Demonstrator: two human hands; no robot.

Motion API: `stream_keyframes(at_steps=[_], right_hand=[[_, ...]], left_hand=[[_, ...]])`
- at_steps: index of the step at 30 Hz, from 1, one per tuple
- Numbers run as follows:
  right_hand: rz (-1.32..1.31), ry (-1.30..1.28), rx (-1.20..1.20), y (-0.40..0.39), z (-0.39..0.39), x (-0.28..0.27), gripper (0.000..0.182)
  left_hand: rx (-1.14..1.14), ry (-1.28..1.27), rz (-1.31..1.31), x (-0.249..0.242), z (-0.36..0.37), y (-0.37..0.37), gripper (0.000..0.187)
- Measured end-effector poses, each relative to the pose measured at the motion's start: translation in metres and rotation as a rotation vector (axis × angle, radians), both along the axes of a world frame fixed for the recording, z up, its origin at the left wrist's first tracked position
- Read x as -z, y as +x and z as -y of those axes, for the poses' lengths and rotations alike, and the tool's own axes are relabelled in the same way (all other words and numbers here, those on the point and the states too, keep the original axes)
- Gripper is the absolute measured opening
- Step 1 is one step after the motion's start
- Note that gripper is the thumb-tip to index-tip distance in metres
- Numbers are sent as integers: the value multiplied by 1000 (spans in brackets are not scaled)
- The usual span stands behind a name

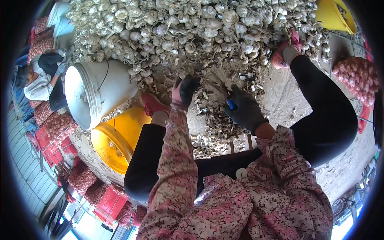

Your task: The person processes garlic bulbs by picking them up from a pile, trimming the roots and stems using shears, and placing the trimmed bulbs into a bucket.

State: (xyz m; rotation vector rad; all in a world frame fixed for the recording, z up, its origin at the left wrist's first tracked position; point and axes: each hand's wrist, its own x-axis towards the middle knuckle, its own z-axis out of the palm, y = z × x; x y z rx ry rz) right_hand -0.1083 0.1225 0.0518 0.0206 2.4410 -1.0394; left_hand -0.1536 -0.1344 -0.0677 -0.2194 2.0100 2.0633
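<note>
My left hand (185,93), in a dark and pink glove, is closed at the near edge of the garlic heap (192,32). A pale garlic bulb (184,73) shows at its fingertips, partly covered by the fingers. In a dark grey glove, my right hand (246,110) is wrapped round the blue handle of a pair of shears (218,85). The blades point up and left, toward my left hand but apart from it. Cut stems and dry trimmings (222,124) lie on the ground below the hands, between my legs.
Left of me, a white bucket (104,86) and a yellow bucket (116,138) lie tilted. Another yellow bucket (338,16) is at the upper right. A net sack of garlic (356,78) stands at right. A person (44,78) sits far left near several filled sacks (60,128).
</note>
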Motion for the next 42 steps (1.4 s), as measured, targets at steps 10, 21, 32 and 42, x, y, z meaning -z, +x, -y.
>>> stream_keyframes(at_steps=[10,21,32,42], right_hand=[[-160,186,-356,31,-9,-29,78],[-148,27,-319,61,-16,11,36],[113,126,-151,50,-17,47,39],[178,-457,48,92,8,8,49]], left_hand=[[-120,-480,37,-95,-56,77,71],[104,-919,67,-110,-73,111,57],[-298,132,49,-67,-41,105,38],[-181,1126,364,-104,-64,116,17]])
